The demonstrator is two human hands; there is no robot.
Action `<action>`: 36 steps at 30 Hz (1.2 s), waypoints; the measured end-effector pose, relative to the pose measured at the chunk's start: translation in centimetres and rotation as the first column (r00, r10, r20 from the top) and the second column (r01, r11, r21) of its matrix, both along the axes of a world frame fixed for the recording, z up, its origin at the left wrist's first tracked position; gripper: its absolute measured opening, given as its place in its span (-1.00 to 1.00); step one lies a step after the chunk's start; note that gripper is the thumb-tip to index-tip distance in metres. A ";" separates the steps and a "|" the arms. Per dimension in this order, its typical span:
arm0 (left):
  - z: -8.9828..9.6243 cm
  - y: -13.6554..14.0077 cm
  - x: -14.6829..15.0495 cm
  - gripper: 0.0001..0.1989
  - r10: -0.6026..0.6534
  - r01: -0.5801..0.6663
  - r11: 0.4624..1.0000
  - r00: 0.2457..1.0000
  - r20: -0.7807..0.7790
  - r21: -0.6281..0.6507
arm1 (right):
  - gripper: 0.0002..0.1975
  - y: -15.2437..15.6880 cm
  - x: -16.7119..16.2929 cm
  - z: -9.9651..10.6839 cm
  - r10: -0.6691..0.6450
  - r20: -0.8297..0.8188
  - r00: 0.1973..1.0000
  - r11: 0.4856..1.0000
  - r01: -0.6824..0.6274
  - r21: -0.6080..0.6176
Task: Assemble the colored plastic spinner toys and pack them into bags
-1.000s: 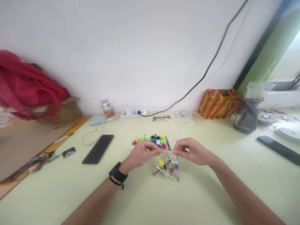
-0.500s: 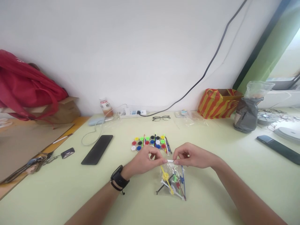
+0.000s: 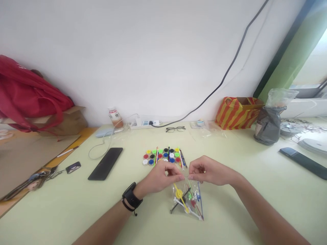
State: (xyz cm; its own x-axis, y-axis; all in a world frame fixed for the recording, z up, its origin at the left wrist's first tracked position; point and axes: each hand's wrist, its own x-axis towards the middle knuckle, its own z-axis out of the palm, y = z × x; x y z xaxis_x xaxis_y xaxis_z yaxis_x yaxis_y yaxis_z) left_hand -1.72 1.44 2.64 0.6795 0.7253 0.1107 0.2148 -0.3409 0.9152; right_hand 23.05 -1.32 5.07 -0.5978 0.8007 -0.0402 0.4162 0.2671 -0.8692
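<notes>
Thumb and finger of the left hand (image 3: 163, 177) are pinched together on the top edge of a clear bag (image 3: 184, 191), and the right hand (image 3: 209, 171) pinches the same edge just beside it. The clear bag is below both hands, over the pale green table (image 3: 153, 217); I cannot tell if its bottom touches. Inside it are thin arrows, with a yellow arrow (image 3: 179, 194), a white arrow (image 3: 194, 213) and a blue arrow (image 3: 199, 196) among them. A black watch (image 3: 131, 195) is left of the clear bag. Just past the clear bag sit rows of bright round discs (image 3: 160, 156), with more arrows between. Farther past it are glasses (image 3: 175, 129) and a white power strip (image 3: 140, 125). A flat black slab (image 3: 105, 164) lies left of the clear bag. Well to its right stand a striped bag (image 3: 238, 114) and a grey bag (image 3: 267, 126).
</notes>
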 end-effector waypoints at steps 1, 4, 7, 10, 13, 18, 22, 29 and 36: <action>0.0 -0.1 0.0 -0.75 -0.016 0.015 1.000 1.000 -0.005 -0.021 | -0.69 -0.1 0.3 0.3 0.023 0.019 1.000 1.000 -0.022 -0.009; 0.0 -0.4 0.2 -0.76 -0.066 0.065 0.995 0.998 -0.013 -0.073 | -0.76 -0.4 1.2 1.2 0.077 0.066 0.995 0.996 -0.074 -0.051; -0.2 -0.7 0.3 -0.75 -0.090 0.088 0.990 0.996 -0.009 -0.109 | -0.78 -0.6 2.1 1.9 0.107 0.087 0.990 0.990 -0.098 -0.104; -0.6 -0.6 0.4 -0.75 -0.091 0.090 0.990 0.996 -0.003 -0.111 | -0.76 -0.7 3.3 2.3 0.092 0.134 0.987 0.991 -0.077 -0.108; -1.2 -0.3 0.3 -0.76 -0.027 0.026 0.998 1.000 -0.003 -0.061 | -0.71 -0.5 5.8 2.3 0.000 0.194 0.981 0.998 0.013 -0.064; -2.5 0.2 0.2 -0.79 0.084 -0.083 0.996 0.996 -0.038 0.035 | -0.69 0.8 11.4 0.5 -0.481 0.281 0.830 0.867 0.403 0.293; -3.1 0.2 0.3 -0.84 0.133 -0.119 0.977 0.988 -0.072 0.178 | -0.75 1.8 13.8 -0.9 -0.825 0.191 0.532 0.514 0.566 0.645; -2.2 1.9 -0.8 -0.91 0.375 -0.322 0.790 0.927 0.003 0.522 | -0.88 3.7 12.0 -2.9 -0.865 0.318 0.387 0.474 0.425 0.771; -2.1 3.2 -2.0 -0.68 0.378 -0.281 0.716 0.926 -0.017 0.639 | -0.90 4.6 11.5 -5.2 -0.769 0.562 0.303 0.635 0.462 0.620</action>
State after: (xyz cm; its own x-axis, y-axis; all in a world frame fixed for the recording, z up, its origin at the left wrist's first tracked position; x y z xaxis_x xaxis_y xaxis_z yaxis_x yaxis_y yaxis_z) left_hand -3.67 4.62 0.58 0.4534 0.7112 0.5373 0.5264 -0.7001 0.4825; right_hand 34.58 3.31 -0.17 0.2218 0.9652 0.1382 0.9741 -0.2129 -0.0766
